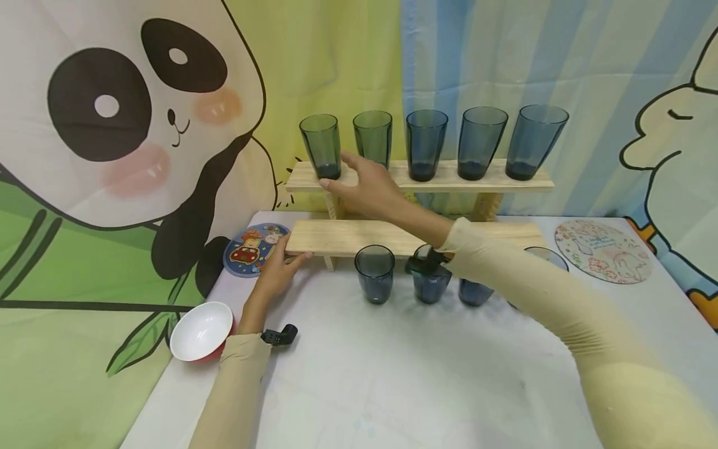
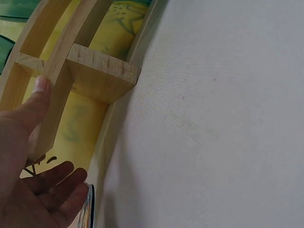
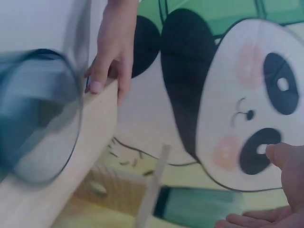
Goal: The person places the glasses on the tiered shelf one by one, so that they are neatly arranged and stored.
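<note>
White table [image 1: 404, 386] under a cloth backdrop. Left to right: panda curtain [image 1: 78, 187]; red-and-white bowl [image 1: 201, 329] by the table's left edge; blue round mat [image 1: 237, 257]; two-tier wooden shelf [image 1: 342, 236]; floral round mat [image 1: 606, 252]; blue-striped curtain [image 1: 566, 56] behind. Five tall glasses stand upright on the top board; four short glasses [image 1: 374, 277] sit in front of the lower board, some partly covered by the right arm [image 1: 527, 280]. Left hand [image 1: 276, 269]: grips the left end of the lower board, thumb in front. Right hand [image 1: 369, 186]: arm crosses the shelf; thumb and fingers spread beside the leftmost tall glass [image 1: 321, 144], which stands at the top board's left end; contact cannot be told. Left wrist view adds: lower fingers loose off the wood, plus banded grain on the shelf's support [image 2: 104, 64]. Right wrist view adds: a hole in an upright [image 3: 114, 192]; one large glass rim [image 3: 78, 137], blurred.
</note>
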A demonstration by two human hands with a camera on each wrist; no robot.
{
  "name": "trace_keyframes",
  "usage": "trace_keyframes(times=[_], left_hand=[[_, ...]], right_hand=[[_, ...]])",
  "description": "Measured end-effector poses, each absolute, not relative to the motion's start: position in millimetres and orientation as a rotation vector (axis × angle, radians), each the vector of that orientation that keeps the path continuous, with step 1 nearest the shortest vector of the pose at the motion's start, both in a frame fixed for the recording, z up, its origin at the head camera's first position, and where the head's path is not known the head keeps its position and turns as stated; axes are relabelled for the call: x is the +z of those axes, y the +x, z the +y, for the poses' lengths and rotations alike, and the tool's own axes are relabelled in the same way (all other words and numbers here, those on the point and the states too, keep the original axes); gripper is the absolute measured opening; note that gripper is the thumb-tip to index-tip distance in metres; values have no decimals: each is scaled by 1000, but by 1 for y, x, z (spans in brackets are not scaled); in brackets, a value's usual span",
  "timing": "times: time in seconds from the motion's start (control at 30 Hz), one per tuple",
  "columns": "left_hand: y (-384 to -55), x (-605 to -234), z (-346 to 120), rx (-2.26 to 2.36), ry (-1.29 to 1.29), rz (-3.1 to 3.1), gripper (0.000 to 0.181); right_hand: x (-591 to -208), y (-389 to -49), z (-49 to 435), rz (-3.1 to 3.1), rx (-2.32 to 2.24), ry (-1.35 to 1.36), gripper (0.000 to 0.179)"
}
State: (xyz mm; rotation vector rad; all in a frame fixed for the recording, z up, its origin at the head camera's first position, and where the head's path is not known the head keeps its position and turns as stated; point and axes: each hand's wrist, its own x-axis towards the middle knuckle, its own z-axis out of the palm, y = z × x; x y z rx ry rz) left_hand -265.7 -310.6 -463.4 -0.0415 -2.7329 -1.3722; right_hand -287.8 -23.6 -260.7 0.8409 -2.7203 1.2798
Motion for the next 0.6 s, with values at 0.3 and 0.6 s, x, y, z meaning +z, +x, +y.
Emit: trace_keyframes(times=[0.3, 0.6], left_hand=[[-264, -460, -309, -1367, -38, -2736, 94], [-266, -463, -310, -1369, -36, -2734, 93]], right_hand=[[-283, -233, 111, -2646, 1285, 748, 67], [-345, -204, 234, -2711, 1088, 258, 80]])
